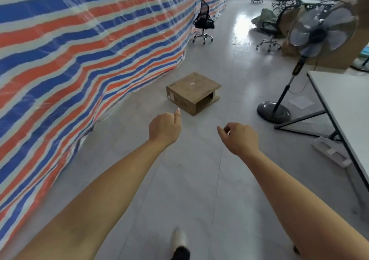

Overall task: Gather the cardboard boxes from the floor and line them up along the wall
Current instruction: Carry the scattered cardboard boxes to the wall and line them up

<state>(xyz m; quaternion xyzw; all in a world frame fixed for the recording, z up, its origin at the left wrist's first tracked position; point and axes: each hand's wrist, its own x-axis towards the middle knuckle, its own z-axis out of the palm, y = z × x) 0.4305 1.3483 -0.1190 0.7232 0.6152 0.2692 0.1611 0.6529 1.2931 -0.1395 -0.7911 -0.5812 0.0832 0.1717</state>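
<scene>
A flat brown cardboard box [192, 92] lies on the pale floor ahead of me, its right end flaps ajar, a short way out from the striped tarpaulin wall [79, 46]. My left hand [164, 129] reaches forward just short of the box's near corner, fingers curled in and thumb up, holding nothing. My right hand [239, 137] is stretched out lower right of the box, fingers loosely curled, also holding nothing. Neither hand touches the box.
A standing fan [321, 34] with a round base [273, 112] is right of the box. A white table [343, 100] fills the right edge, with a flat white piece [329, 152] under it. Office chairs [203, 22] stand farther back. My shoe [179, 243] shows at the bottom.
</scene>
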